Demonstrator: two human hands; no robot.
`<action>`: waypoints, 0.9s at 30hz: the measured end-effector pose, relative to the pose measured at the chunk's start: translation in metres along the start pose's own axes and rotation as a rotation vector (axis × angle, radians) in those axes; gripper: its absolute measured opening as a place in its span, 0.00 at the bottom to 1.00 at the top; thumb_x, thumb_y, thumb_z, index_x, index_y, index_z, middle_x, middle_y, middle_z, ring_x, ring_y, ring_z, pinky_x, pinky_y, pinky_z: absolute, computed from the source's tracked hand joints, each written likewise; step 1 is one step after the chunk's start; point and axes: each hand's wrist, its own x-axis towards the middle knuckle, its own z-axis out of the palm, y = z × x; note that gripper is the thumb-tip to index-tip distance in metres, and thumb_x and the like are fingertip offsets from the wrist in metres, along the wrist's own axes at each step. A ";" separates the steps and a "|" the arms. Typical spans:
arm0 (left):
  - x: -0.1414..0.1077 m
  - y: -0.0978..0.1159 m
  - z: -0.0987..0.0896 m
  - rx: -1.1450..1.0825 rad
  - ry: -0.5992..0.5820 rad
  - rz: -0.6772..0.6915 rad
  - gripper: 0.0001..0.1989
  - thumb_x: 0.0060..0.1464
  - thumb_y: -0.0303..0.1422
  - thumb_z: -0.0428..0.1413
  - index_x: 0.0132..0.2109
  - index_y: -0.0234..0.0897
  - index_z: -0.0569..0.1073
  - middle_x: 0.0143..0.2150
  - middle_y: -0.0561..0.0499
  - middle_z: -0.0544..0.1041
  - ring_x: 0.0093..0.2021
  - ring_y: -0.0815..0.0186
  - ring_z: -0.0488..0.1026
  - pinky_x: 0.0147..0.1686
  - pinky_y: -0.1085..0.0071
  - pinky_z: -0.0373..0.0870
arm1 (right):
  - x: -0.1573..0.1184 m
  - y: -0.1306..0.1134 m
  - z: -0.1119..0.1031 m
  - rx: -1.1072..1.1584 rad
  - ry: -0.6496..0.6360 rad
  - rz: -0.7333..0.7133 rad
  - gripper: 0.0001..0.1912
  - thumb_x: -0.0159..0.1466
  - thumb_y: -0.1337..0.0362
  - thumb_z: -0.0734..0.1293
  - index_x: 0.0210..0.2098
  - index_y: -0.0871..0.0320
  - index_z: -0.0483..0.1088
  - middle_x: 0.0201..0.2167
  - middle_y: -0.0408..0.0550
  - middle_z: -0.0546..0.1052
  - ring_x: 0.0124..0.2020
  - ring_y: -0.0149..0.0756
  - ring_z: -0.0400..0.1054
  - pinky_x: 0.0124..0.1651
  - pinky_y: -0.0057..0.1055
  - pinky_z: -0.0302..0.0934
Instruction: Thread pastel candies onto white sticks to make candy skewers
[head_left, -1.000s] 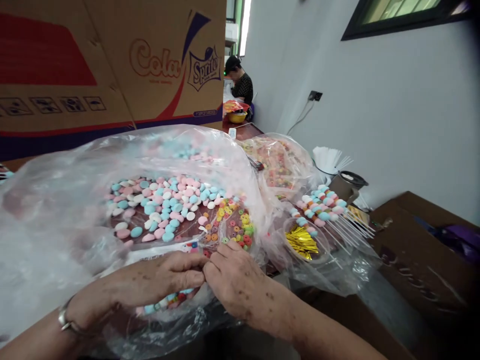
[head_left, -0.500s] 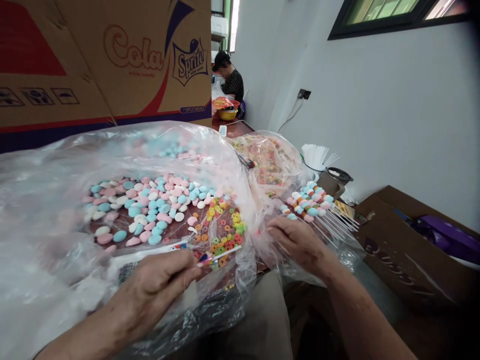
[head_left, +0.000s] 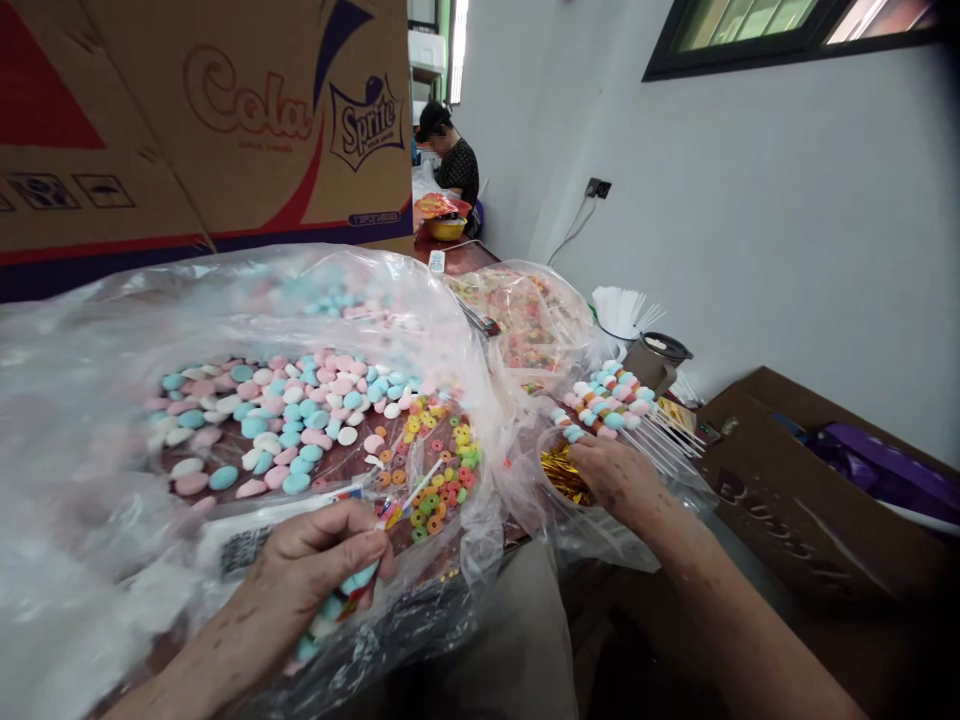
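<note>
My left hand [head_left: 319, 560] is closed around a wrapped candy skewer [head_left: 358, 580]. Its blue and red candies hang below my fingers, and the white stick [head_left: 426, 480] points up to the right from the gathered wrapper. My right hand [head_left: 619, 478] reaches over a round container of gold twist ties [head_left: 564, 474]. Its fingers are bent together at the ties, with the tips partly hidden. Just behind that hand lie several finished candy skewers [head_left: 611, 395] with their sticks toward the right.
Pink, blue and white candies [head_left: 300, 420] and colourful ring candies [head_left: 442, 450] lie in a large clear plastic bag [head_left: 247, 265]. A bag of more rings [head_left: 532, 310], white sticks [head_left: 621, 308], a mug [head_left: 656, 358] and cardboard boxes [head_left: 247, 190] surround them. Another person [head_left: 454, 165] sits at the back.
My right hand has moved right to the gold twist ties, uncovering their container. My left hand has turned, so the wrapped candies now show below it and the stick points more steeply upward.
</note>
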 end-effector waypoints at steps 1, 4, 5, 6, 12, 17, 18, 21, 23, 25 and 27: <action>0.000 0.000 0.000 -0.013 -0.015 -0.003 0.20 0.49 0.49 0.64 0.26 0.36 0.75 0.16 0.53 0.72 0.12 0.75 0.57 0.11 0.80 0.49 | 0.000 0.001 0.000 0.002 -0.002 -0.008 0.13 0.70 0.72 0.58 0.40 0.59 0.75 0.45 0.54 0.78 0.44 0.39 0.73 0.38 0.29 0.56; 0.000 -0.002 -0.001 -0.050 -0.065 0.004 0.20 0.48 0.50 0.64 0.26 0.36 0.75 0.17 0.52 0.73 0.14 0.74 0.59 0.13 0.80 0.51 | -0.001 0.003 0.001 0.011 -0.003 -0.023 0.13 0.70 0.71 0.58 0.40 0.59 0.74 0.44 0.53 0.78 0.44 0.38 0.72 0.39 0.29 0.56; 0.000 -0.003 -0.001 -0.060 -0.081 0.003 0.20 0.48 0.49 0.65 0.26 0.35 0.75 0.18 0.51 0.73 0.15 0.74 0.61 0.14 0.80 0.52 | -0.001 0.003 0.001 0.014 -0.002 -0.028 0.13 0.71 0.71 0.58 0.40 0.59 0.74 0.45 0.53 0.78 0.44 0.38 0.72 0.40 0.29 0.56; 0.001 -0.004 -0.002 -0.072 -0.093 0.001 0.20 0.48 0.49 0.65 0.26 0.35 0.75 0.19 0.51 0.74 0.16 0.73 0.63 0.15 0.80 0.54 | -0.002 0.003 0.002 0.018 0.001 -0.031 0.13 0.71 0.71 0.58 0.40 0.59 0.74 0.45 0.53 0.77 0.45 0.38 0.72 0.40 0.29 0.56; 0.001 -0.012 -0.003 -0.126 -0.113 -0.002 0.20 0.47 0.49 0.66 0.27 0.36 0.75 0.23 0.50 0.77 0.18 0.72 0.66 0.15 0.80 0.54 | -0.004 0.002 0.003 0.034 0.010 0.002 0.14 0.69 0.75 0.56 0.44 0.59 0.71 0.44 0.54 0.79 0.43 0.39 0.73 0.38 0.29 0.55; -0.001 -0.013 -0.002 -0.124 -0.100 -0.025 0.21 0.47 0.50 0.66 0.27 0.35 0.75 0.23 0.48 0.76 0.18 0.71 0.66 0.14 0.80 0.50 | -0.002 0.004 0.005 0.040 0.003 0.001 0.11 0.68 0.74 0.57 0.42 0.59 0.70 0.45 0.54 0.79 0.44 0.41 0.73 0.39 0.30 0.54; -0.001 -0.013 -0.001 -0.124 -0.106 -0.028 0.21 0.47 0.51 0.66 0.27 0.35 0.75 0.22 0.48 0.76 0.18 0.72 0.65 0.14 0.80 0.50 | -0.001 0.005 0.006 0.038 0.004 0.005 0.11 0.69 0.73 0.57 0.42 0.59 0.70 0.45 0.54 0.79 0.44 0.41 0.73 0.39 0.30 0.54; -0.002 -0.011 0.000 -0.139 -0.111 -0.037 0.21 0.47 0.50 0.66 0.27 0.35 0.75 0.21 0.49 0.75 0.16 0.73 0.62 0.14 0.80 0.48 | 0.000 0.006 0.007 0.028 0.019 0.020 0.13 0.70 0.73 0.55 0.44 0.59 0.70 0.46 0.55 0.78 0.42 0.41 0.72 0.37 0.30 0.53; -0.003 -0.010 0.000 -0.174 -0.096 -0.041 0.20 0.46 0.49 0.67 0.27 0.35 0.75 0.22 0.49 0.76 0.17 0.73 0.64 0.14 0.81 0.51 | 0.000 0.006 0.007 0.021 0.029 0.027 0.14 0.70 0.73 0.54 0.44 0.59 0.69 0.46 0.55 0.78 0.41 0.40 0.72 0.36 0.30 0.53; -0.004 -0.009 0.001 -0.198 -0.086 -0.059 0.20 0.44 0.48 0.68 0.27 0.35 0.74 0.22 0.50 0.76 0.17 0.73 0.65 0.14 0.81 0.52 | -0.002 0.007 0.005 0.015 0.035 0.032 0.14 0.70 0.73 0.53 0.45 0.59 0.69 0.44 0.54 0.78 0.40 0.40 0.72 0.35 0.31 0.52; -0.005 -0.009 0.001 -0.192 -0.089 -0.078 0.20 0.45 0.48 0.68 0.27 0.35 0.75 0.19 0.51 0.75 0.14 0.75 0.60 0.13 0.82 0.51 | -0.002 0.008 0.003 0.014 0.035 0.022 0.13 0.70 0.72 0.54 0.44 0.59 0.69 0.43 0.54 0.78 0.40 0.40 0.72 0.35 0.30 0.52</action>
